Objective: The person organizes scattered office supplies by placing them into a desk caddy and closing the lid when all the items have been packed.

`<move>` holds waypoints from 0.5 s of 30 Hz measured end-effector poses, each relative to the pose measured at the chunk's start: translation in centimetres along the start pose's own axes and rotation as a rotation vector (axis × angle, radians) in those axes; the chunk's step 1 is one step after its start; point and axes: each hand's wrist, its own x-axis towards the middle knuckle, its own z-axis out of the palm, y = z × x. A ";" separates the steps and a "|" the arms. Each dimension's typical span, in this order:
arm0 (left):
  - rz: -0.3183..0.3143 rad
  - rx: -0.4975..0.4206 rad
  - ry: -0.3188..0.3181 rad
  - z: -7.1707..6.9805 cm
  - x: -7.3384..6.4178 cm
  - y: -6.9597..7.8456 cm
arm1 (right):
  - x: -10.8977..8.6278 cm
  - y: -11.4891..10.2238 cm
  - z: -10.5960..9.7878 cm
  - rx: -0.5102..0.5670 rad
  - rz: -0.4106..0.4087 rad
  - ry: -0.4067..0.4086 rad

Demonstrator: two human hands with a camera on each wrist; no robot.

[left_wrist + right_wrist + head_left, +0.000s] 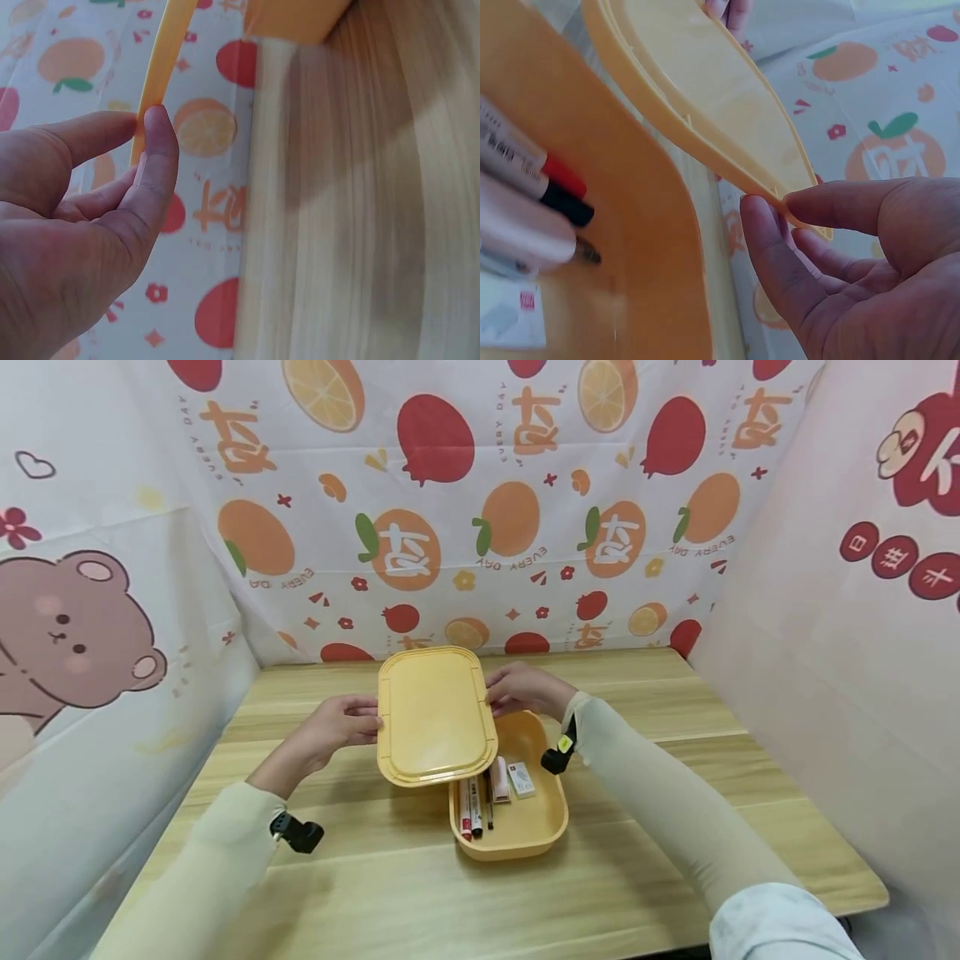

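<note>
A yellow plastic lid (437, 714) is held up and tilted between both hands in the head view. My left hand (337, 727) pinches its left edge between thumb and fingers. On the opposite edge, my right hand (527, 687) grips it the same way, as the right wrist view also shows. Below and to the right sits a yellow box (536, 831), partly covered from sight by the lid. Inside lie a red-capped marker (465, 818), a black-capped marker (476, 814), a thin dark pen (490, 806), a pink object (500, 781) and a small white box (521, 780).
The wood-grain table (360, 877) runs back to a fruit-printed cloth (465, 568). White printed cloths also hang on the left side (75, 635) and the right side (810, 635).
</note>
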 end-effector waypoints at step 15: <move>0.012 -0.030 -0.090 6.7 3.5 1.1 | -4.2 4.1 -6.2 0.009 0.007 0.065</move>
